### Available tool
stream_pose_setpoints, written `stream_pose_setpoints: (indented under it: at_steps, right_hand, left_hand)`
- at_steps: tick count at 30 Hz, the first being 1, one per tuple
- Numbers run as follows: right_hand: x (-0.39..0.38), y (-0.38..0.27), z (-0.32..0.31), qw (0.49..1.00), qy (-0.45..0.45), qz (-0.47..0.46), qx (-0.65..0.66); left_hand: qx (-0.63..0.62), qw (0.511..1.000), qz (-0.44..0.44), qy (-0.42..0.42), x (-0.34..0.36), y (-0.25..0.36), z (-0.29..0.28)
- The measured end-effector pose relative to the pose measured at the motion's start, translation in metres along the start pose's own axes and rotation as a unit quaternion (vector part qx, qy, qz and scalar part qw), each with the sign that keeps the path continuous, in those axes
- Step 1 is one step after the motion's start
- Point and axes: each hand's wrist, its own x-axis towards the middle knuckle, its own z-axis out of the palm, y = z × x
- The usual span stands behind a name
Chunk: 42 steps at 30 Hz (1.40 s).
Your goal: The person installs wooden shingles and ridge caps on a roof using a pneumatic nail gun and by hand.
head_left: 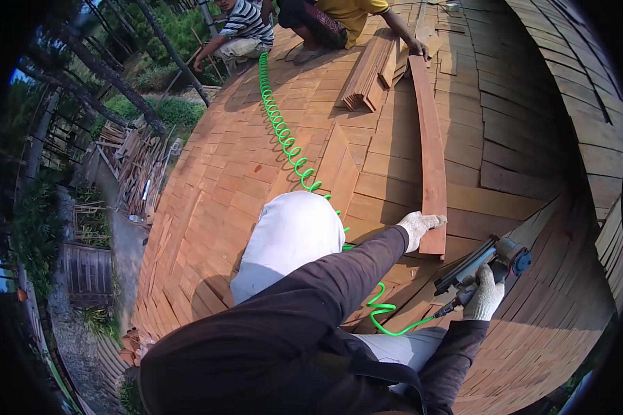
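My left hand (420, 227), in a pale knit glove, grips the near end of a long, narrow reddish wooden board (427, 152) lying lengthwise over the roof shingles (221, 173). A co-worker's hand (417, 48) holds its far end. My right hand (483, 294), gloved too, is closed on the handle of a pneumatic nail gun (507, 252), to the right of the board's near end and held above the shingles. A green coiled hose (278, 124) runs down the roof, partly hidden behind my pale-clad knee (287, 235), and joins the nail gun's handle.
Two co-workers (246, 31) (332, 21) crouch at the top. A bundle of wooden boards (370, 69) lies beside the long board. A raised shingled section (567, 76) runs along the right. The roof's left edge (176, 187) drops toward trees and a lumber pile (138, 162) below.
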Motion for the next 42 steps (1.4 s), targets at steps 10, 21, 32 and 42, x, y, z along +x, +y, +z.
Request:
stream_pose_setpoints:
  at_steps: [10,21,32,42]
  right_hand:
    - [-0.002,-0.039,0.000,0.992,-0.105,0.065,-0.019]
    - [-0.018,-0.125,0.004,0.939,-0.249,0.038,-0.234]
    - [-0.020,-0.164,0.048,0.741,-0.381,0.015,-0.552]
    - [-0.018,-0.171,0.072,0.671,-0.402,-0.003,-0.623]
  left_hand:
    - [-0.077,0.993,-0.066,0.054,0.003,0.008,-0.009]
    - [-0.067,0.986,-0.124,0.089,-0.019,0.019,0.024]
    - [-0.103,0.985,-0.133,0.028,0.010,0.007,-0.003]
    - [-0.052,0.996,-0.066,-0.010,0.017,-0.009,-0.004]
